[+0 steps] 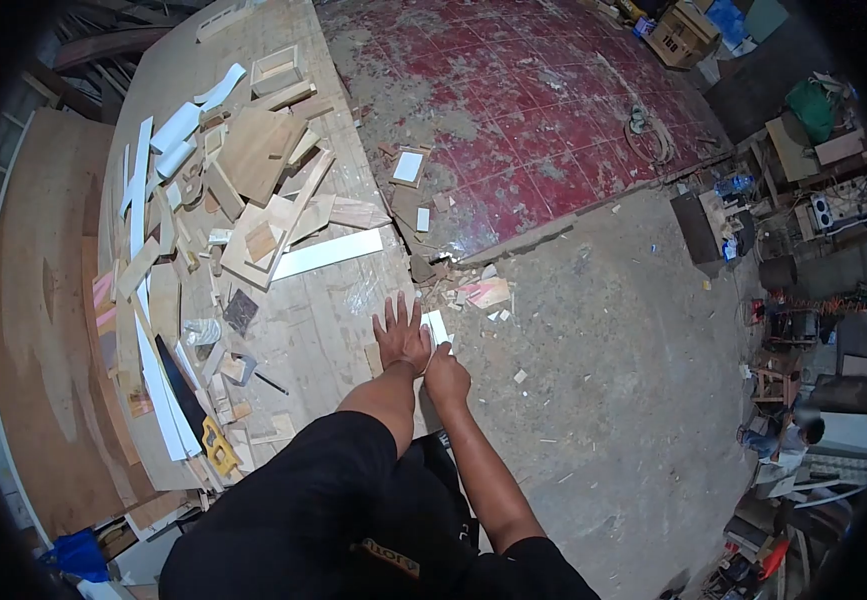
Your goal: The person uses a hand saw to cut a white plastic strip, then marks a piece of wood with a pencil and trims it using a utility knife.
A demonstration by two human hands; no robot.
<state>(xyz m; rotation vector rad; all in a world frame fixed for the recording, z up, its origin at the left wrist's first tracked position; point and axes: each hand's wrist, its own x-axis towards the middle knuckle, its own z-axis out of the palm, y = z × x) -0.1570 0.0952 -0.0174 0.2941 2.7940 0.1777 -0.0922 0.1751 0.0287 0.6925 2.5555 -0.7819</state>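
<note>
My left hand lies with its fingers spread at the right edge of the wooden worktable, palm down. Close against it, my right hand is closed, its thumb side toward the left hand. A small white flat piece shows just beyond my right hand and beside the left fingers, at the table's edge. What my right fingers wrap round is hidden. A tan bit of board peeks out beside my left wrist.
Wood offcuts and a long white strip cover the table's far part. A handsaw with a yellow handle lies left, near a dark pencil-like stick. Scraps litter the concrete floor. A person is at far right.
</note>
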